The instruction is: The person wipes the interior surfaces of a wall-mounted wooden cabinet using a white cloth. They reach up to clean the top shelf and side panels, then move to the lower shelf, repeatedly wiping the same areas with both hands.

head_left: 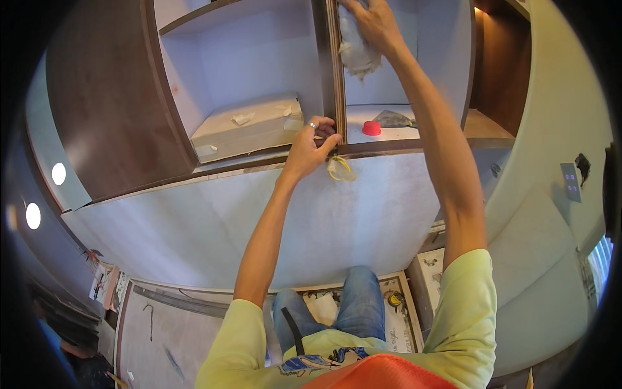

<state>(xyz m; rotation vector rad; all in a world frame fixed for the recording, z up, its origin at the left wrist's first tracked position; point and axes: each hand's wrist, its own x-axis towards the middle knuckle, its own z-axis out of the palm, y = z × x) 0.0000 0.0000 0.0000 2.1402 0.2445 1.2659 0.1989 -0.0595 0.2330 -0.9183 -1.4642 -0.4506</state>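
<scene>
My right hand (370,24) grips a fluffy white wad (356,57) against the right side of the upright wooden divider (337,78) between two cabinet compartments. Lower down, my left hand (314,144) has its fingers curled at the divider's foot, on the cabinet's front frame (233,155). A yellow loop with a pale translucent piece (340,170) hangs just below that hand. The right compartment holds a red cup-shaped object (372,128) and a grey scraper-like tool (393,119). In the left compartment lies a long pale box (243,129) with scraps on it.
A pale vertical panel (194,227) fronts the cabinet above a low framed platform (168,337), where a tape measure (395,299) lies near my legs. A brown door (97,110) is left, a wall switch plate (570,181) right. Part of a person (74,350) shows at lower left.
</scene>
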